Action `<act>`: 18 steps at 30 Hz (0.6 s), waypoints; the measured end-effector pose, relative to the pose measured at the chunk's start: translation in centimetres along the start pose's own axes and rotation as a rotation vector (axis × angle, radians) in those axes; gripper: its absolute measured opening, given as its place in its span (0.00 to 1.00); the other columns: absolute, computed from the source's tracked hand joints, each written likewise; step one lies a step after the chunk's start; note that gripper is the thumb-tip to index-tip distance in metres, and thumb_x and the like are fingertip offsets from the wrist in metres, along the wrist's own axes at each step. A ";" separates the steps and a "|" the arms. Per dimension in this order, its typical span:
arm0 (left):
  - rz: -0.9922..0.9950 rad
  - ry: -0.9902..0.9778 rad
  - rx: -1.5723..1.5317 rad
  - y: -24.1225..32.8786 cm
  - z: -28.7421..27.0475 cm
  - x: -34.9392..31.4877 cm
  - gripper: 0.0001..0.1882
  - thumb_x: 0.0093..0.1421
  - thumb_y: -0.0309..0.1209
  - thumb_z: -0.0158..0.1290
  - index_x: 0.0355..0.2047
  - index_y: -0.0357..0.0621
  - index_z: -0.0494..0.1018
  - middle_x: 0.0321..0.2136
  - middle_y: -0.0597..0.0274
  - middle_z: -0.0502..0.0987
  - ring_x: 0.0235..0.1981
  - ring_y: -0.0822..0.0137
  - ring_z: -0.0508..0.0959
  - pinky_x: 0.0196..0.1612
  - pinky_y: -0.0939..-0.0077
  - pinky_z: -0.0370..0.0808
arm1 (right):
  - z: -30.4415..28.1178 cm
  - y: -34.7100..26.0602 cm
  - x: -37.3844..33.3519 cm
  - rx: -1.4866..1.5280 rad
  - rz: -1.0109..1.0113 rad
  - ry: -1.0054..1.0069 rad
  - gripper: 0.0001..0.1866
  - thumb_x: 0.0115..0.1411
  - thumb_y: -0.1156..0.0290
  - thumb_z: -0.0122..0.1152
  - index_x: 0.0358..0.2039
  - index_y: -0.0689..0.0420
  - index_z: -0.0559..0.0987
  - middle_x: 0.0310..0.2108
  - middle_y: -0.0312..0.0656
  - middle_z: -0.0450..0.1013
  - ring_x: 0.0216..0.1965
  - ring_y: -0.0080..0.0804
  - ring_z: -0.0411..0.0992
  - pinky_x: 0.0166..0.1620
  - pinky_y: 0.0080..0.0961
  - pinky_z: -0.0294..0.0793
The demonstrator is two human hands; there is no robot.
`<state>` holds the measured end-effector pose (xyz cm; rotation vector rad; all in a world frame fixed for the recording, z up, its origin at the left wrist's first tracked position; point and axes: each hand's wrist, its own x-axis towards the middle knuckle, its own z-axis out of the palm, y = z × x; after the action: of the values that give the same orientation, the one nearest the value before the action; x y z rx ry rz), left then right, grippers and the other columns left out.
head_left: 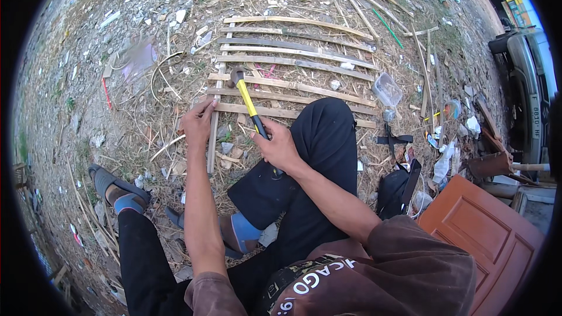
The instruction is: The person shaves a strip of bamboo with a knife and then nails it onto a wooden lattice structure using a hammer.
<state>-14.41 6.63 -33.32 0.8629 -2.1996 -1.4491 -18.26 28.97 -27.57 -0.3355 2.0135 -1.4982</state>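
My right hand (277, 144) is wrapped round the black grip of a hammer (248, 101) with a yellow shaft. Its metal head is up over the slats, close to the left upright. My left hand (199, 118) pinches at the left end of a wooden slat (257, 110), where it crosses the upright strip (213, 140). What the fingertips hold is too small to make out; a nail cannot be confirmed. Several more slats (304, 62) lie across two upright strips in a ladder-like frame on the ground, the nearest ones partly behind my right knee.
A clear plastic tub (387, 89) lies right of the frame, near a black bag (398, 186). A brown panelled board (480, 240) is at the lower right, a parked vehicle (523, 93) at the far right. Loose strips (380, 6) and rubble litter the ground.
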 end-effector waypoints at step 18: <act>0.278 0.087 0.167 0.4 0.8 -0.4 0.08 0.61 0.27 0.58 0.39 0.35 0.79 0.29 0.48 0.81 0.28 0.58 0.82 0.33 0.69 0.75 | -0.4 -1.6 -1.7 -0.111 -0.195 -0.055 0.22 0.62 0.70 0.59 0.55 0.64 0.72 0.22 0.41 0.70 0.21 0.25 0.68 0.29 0.27 0.69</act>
<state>-14.72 7.51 -33.31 0.6267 -2.2909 -1.0917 -17.44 29.66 -25.45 -0.6279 2.0738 -1.4767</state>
